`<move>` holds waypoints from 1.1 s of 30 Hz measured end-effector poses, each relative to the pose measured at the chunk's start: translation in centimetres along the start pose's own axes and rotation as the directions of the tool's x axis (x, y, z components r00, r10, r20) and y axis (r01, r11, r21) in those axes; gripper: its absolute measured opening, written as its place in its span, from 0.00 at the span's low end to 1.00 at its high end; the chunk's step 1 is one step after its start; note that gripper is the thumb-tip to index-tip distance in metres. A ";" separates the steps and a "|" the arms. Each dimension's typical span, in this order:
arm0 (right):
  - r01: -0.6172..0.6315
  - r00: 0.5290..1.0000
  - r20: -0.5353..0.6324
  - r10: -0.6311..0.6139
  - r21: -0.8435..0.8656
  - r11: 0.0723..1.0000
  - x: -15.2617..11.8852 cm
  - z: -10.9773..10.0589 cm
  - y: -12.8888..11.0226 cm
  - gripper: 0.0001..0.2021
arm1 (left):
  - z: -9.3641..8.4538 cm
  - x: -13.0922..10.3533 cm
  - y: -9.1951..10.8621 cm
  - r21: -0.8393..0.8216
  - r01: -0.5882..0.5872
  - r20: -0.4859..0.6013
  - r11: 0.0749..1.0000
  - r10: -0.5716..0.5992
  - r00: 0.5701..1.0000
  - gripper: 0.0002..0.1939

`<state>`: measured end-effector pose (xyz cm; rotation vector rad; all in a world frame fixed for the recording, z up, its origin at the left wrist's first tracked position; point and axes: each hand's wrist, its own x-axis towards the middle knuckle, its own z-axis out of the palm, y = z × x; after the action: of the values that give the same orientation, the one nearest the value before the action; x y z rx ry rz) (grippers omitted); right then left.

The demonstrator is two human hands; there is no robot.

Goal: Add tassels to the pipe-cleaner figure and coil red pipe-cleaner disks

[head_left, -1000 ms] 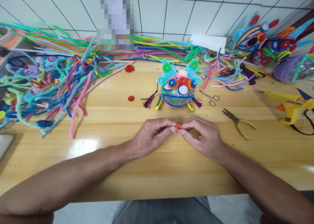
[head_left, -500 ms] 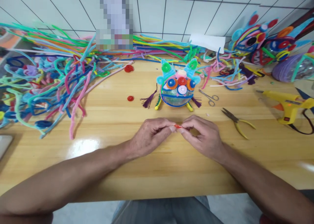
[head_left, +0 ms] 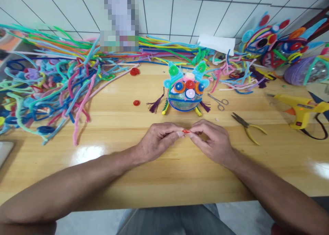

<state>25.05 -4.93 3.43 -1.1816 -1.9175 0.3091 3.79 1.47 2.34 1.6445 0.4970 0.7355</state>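
Between the fingertips of both hands is a small red pipe cleaner piece (head_left: 186, 131), mostly covered by the fingers. My left hand (head_left: 160, 140) pinches its left end, and my right hand (head_left: 212, 140) pinches the right end. Just beyond them stands a colourful lion-head figure (head_left: 186, 91) with a clear body, blue ears, coiled eyes and purple tassels. Two red pipe cleaner coils (head_left: 134, 71) lie to the left of the figure, one nearer than the other.
Loose pipe cleaners (head_left: 59, 87) pile up at left and along the wall. Small scissors (head_left: 219, 102), yellow-handled pliers (head_left: 248, 124) and a yellow glue gun (head_left: 299, 108) lie at right. Finished-looking figures (head_left: 262, 41) stand at back right. The table's front edge (head_left: 144, 207) is near my body.
Both hands keep their pinch on the red piece with hardly any movement. The whole view has shifted very slightly.
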 end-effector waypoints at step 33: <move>-0.031 0.999 0.034 0.029 0.038 0.999 -0.5 0.2 0.5 0.05 | -0.1 0.0 0.0 0.087 0.018 0.012 0.996 -0.019 1.000 0.10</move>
<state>25.31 -4.99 2.72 -1.1871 -1.9156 0.3829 3.67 1.54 2.39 1.7221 0.5414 0.6976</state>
